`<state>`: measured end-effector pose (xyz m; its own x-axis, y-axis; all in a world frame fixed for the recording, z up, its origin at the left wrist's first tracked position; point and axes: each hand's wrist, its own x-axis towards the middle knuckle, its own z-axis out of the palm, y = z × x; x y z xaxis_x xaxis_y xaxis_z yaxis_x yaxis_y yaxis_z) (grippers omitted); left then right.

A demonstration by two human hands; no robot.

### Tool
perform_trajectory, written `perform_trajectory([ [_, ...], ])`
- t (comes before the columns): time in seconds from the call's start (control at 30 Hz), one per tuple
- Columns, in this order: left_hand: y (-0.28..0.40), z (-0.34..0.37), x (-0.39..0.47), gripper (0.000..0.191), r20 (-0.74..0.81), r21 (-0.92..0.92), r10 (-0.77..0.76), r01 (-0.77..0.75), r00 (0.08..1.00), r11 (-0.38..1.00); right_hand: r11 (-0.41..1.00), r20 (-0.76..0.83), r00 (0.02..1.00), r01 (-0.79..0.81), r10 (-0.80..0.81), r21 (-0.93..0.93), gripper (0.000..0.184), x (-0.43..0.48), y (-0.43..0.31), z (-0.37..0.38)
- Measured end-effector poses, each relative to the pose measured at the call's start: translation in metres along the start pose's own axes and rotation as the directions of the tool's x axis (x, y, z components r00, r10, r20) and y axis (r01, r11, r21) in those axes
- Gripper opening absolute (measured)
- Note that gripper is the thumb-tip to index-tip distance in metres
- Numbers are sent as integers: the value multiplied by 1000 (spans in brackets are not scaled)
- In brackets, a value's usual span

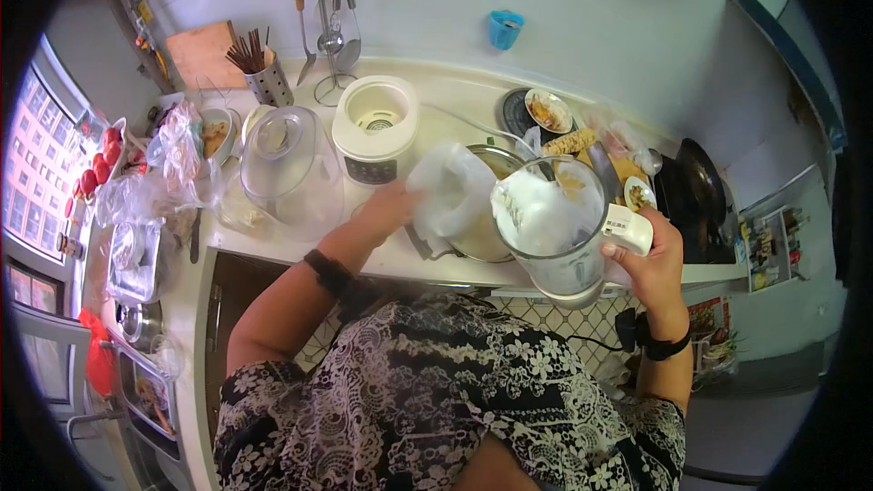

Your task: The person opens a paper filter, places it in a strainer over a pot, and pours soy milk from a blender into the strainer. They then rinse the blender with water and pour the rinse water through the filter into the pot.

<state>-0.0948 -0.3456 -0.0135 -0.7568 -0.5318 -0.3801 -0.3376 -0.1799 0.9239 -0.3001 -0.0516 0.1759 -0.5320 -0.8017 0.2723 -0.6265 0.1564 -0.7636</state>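
Observation:
My right hand grips the white handle of a clear blender jug. The jug is tilted, with its mouth towards the left, and white foam fills much of it and coats the rim. My left hand, blurred by motion, holds a whitish translucent object, too smeared to identify. That object is over a metal pot with pale liquid in it. Part of the pot is hidden behind the jug and the object.
A white appliance base and a large clear plastic cover stand left of the pot. Behind the jug lies a corn cob near a plate of food. A black wok is at right, a metal tray at left.

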Motion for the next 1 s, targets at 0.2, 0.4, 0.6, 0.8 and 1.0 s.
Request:
perform_trajectory([
  [0.2, 5, 25, -18, 47, 220, -351, 232, -145, 948, 925, 964, 217, 975, 23, 36, -266, 26, 36, -28, 1],
  [0.4, 12, 28, -35, 66, 241, -230, 258, -203, 935, 952, 935, 396, 916, 78, 70, -345, 28, 65, -49, 26],
  [0.6, 7, 32, -40, 78, 217, -418, 405, -290, 888, 861, 868, 550, 827, 185, 116, -461, 30, 95, -68, 57],
  [0.8, -4, 28, -33, 77, 223, -398, 418, -309, 881, 864, 762, 636, 740, 278, 220, -586, 28, 120, -87, 89],
  [1.0, 2, 16, -39, 80, 256, -323, 318, -230, 913, 918, 688, 666, 695, 346, 269, -638, 28, 132, -98, 113],
])
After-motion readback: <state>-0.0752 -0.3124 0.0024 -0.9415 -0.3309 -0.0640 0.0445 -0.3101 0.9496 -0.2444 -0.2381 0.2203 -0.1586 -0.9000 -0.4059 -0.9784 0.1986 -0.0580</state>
